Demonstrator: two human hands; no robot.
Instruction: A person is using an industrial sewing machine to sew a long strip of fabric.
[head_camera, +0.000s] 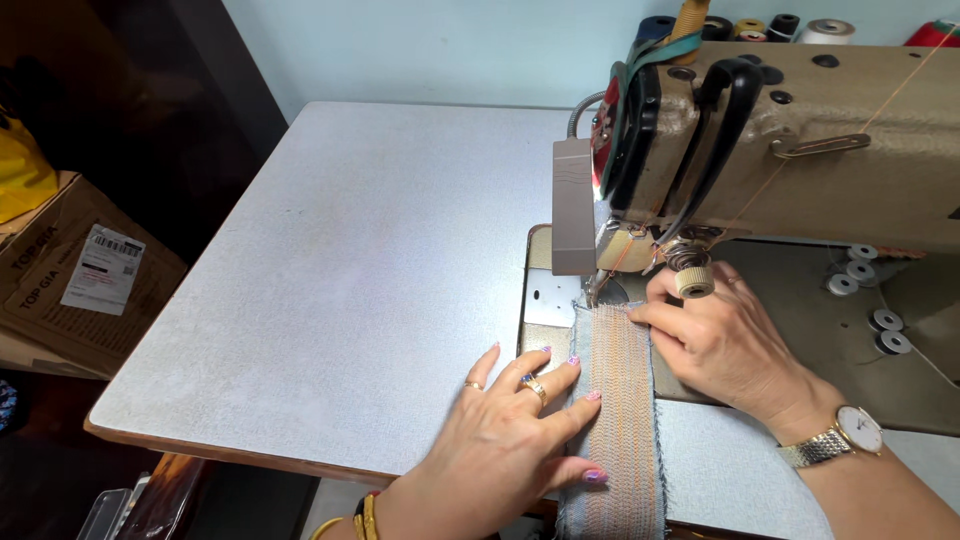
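Two hands guide a denim strip under the needle of a sewing machine.

The denim strip (618, 400), blue with dense orange stitching down its middle, runs from the lower centre of the frame up to the presser foot (598, 290) of the beige sewing machine (800, 150) at upper right. The left hand (505, 440), at lower centre, lies open and flat, fingers spread, with fingertips pressing the strip's left edge onto the grey bench (340, 280). The right hand (715, 335), right of centre, has its fingers curled, pinching the strip's right edge just below the foot. Thread spools (780, 25) stand at the top right; a cardboard box (70, 280) sits at far left.
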